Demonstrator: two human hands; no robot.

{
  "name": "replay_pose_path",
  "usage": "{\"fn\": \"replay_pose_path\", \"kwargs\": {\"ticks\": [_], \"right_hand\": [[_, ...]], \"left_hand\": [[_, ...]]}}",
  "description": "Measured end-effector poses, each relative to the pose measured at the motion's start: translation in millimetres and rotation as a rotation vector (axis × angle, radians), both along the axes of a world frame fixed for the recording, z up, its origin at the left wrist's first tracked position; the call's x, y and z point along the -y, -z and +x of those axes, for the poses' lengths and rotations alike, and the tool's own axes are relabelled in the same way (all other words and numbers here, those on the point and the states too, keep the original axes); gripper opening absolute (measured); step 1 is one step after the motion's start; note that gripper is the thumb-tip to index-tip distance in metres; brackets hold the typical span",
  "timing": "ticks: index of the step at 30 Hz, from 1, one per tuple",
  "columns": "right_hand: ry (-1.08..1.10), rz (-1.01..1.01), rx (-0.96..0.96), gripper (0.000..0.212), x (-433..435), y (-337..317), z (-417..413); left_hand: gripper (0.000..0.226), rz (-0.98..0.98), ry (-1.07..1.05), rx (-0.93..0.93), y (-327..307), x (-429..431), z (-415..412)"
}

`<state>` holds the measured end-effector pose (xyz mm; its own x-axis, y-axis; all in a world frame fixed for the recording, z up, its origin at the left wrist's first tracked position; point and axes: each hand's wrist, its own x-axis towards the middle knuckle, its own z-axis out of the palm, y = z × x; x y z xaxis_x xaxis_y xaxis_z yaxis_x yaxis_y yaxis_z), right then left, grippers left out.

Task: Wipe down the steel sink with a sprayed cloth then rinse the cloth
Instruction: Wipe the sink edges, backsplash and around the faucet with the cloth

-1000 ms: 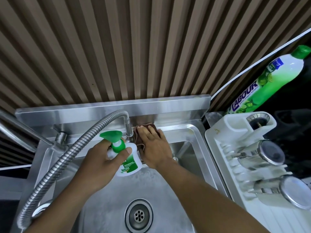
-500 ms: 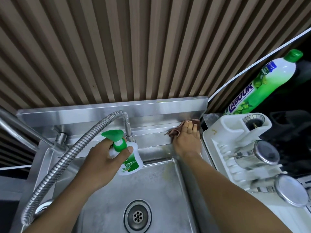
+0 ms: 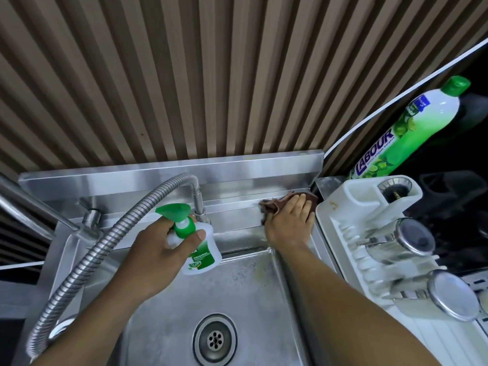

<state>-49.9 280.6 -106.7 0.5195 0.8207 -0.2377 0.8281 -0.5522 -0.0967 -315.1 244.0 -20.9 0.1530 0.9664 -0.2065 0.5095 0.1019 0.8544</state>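
Note:
The steel sink [image 3: 245, 291] fills the lower middle, its drain [image 3: 214, 339] near the bottom. A brown cloth [image 3: 272, 206] lies on the sink's back ledge at the far right corner. My right hand [image 3: 289, 223] presses flat on the cloth with straight fingers. My left hand [image 3: 155, 249] grips a white spray bottle [image 3: 200, 254] with a green trigger head above the basin's back left, near the faucet.
A flexible steel faucet hose [image 3: 105, 241] arcs over the sink's left side. A white dish rack [image 3: 369, 233] with steel cups [image 3: 406, 239] stands right of the sink. A green dish-soap bottle [image 3: 412, 130] leans behind it. A slatted wall rises behind.
My right hand slid the cloth along the back ledge from beside the faucet to the far right corner. My left hand stayed in place with the spray bottle.

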Motion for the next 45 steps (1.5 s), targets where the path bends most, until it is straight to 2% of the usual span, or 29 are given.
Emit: {"fn": "replay_pose_path", "kwargs": {"ticks": [2, 6, 8, 11, 13, 15, 17, 19, 21, 23, 27, 30, 32, 38, 42, 45], "right_hand": [[-0.046, 0.049, -0.004, 0.083, 4, 5, -12], [-0.443, 0.151, -0.048, 0.080, 37, 16, -74], [-0.544, 0.179, -0.089, 0.079, 44, 17, -85], [-0.375, 0.172, -0.027, 0.081, 30, 15, -52], [-0.149, 0.141, 0.021, 0.081, 22, 12, -17], [-0.016, 0.110, 0.009, 0.082, 12, 9, -2], [0.047, 0.123, -0.041, 0.083, 1, 10, -11], [0.037, 0.145, -0.088, 0.083, -11, 10, -30], [-0.044, 0.154, -0.090, 0.082, -14, 9, -47], [-0.160, 0.165, -0.073, 0.081, -7, 7, -60], [-0.503, 0.233, -0.135, 0.078, 10, 9, -84], [-0.640, 0.181, -0.133, 0.079, 7, 12, -94], [-0.568, 0.154, -0.124, 0.082, 5, 7, -90], [-0.106, 0.018, -0.073, 0.084, -14, -9, -26], [0.221, 0.096, -0.220, 0.079, -39, -21, 17], [0.232, 0.132, -0.232, 0.076, -38, -18, 12]], "left_hand": [[0.041, -0.013, -0.007, 0.009, -1, 0, -1], [0.040, -0.015, -0.018, 0.033, -1, 0, -4], [0.036, -0.013, -0.018, 0.036, 0, -1, -5], [0.029, -0.009, -0.018, 0.035, 0, -1, -7], [0.034, -0.027, -0.026, 0.058, 0, 0, -8], [0.040, -0.036, -0.029, 0.071, 1, 0, -10], [0.039, -0.042, -0.029, 0.069, 1, 0, -9], [0.026, -0.029, -0.035, 0.052, 2, 1, -10], [0.024, -0.035, -0.037, 0.046, 2, 1, -11], [0.032, -0.048, -0.029, 0.053, 0, 2, -10], [0.036, -0.015, -0.024, 0.031, -2, 3, -7], [0.040, 0.003, -0.022, 0.011, -7, 3, -5], [0.044, 0.012, -0.004, -0.010, -9, 3, -4], [0.041, -0.011, -0.015, -0.019, -7, 2, -5], [0.040, -0.027, -0.028, 0.029, -4, 3, -7], [0.043, -0.050, -0.038, 0.075, -1, 2, -8]]}}
